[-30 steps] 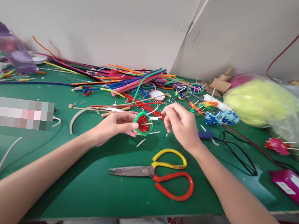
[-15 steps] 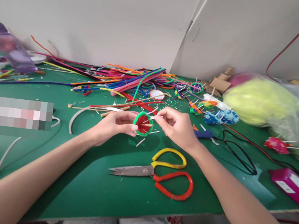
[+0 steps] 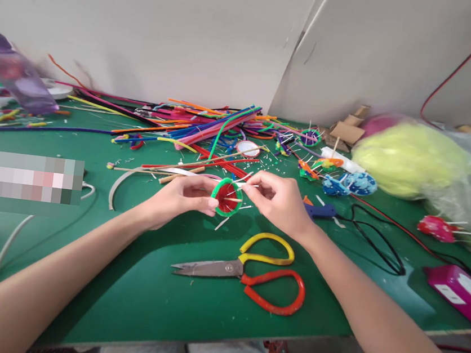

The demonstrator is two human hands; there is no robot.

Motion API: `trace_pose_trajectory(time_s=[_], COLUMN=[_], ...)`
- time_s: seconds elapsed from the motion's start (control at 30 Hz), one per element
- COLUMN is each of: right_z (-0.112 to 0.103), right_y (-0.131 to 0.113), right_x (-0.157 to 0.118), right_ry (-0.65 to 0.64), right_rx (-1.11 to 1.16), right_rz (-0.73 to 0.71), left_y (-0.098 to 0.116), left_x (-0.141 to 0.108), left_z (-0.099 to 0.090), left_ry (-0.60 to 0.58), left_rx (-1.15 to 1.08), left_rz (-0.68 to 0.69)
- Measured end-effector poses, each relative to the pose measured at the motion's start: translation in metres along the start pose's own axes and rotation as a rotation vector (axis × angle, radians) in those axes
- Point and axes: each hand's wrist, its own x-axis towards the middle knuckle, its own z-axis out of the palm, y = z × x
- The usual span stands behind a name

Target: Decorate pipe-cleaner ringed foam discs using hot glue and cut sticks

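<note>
My left hand (image 3: 193, 196) grips a small cup-shaped craft piece (image 3: 228, 194) by its side, thumb at the near rim. The piece has a fuzzy green pipe-cleaner rim and a red inside, turned toward me. A thin wooden stick and several white strips stick out of its middle. Close by its right edge, my right hand (image 3: 273, 200) pinches a thin white strip (image 3: 253, 185) between thumb and fingertips. The strip's left end reaches the rim; whether it touches the inside I cannot tell. Nearer me, scissors (image 3: 233, 268) with one yellow and one red handle lie on the table.
A heap of coloured pipe cleaners (image 3: 211, 128) covers the back of the green table (image 3: 141, 296). At right are finished-looking blue dotted pieces (image 3: 357, 183), a blue-handled tool (image 3: 320, 210) with a black cord, a yellow bagged bundle (image 3: 407, 159) and a magenta box (image 3: 458, 295). A purple bottle (image 3: 20, 81) leans at left.
The craft piece has shifted slightly right in my left hand, its opening turned a little. My right hand keeps its pinch on the white strip, almost in the same place.
</note>
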Motion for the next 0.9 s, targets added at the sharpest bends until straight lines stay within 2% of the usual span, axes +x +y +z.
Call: trace_pose_trajectory(time_s=[0.5,0.9], right_z=[-0.0008,-0.0022], right_y=[-0.0009,-0.0052], right_x=[-0.0002,0.0004], right_ry=[0.027,0.034], right_rx=[0.038,-0.011], right_rz=[0.003,-0.066], left_y=[-0.0003,0.0009], left_x=[0.0005,0.0003], left_z=[0.0006,0.0004], left_ry=[0.024,-0.083], left_rx=[0.005,-0.003], left_rz=[-0.004,-0.051])
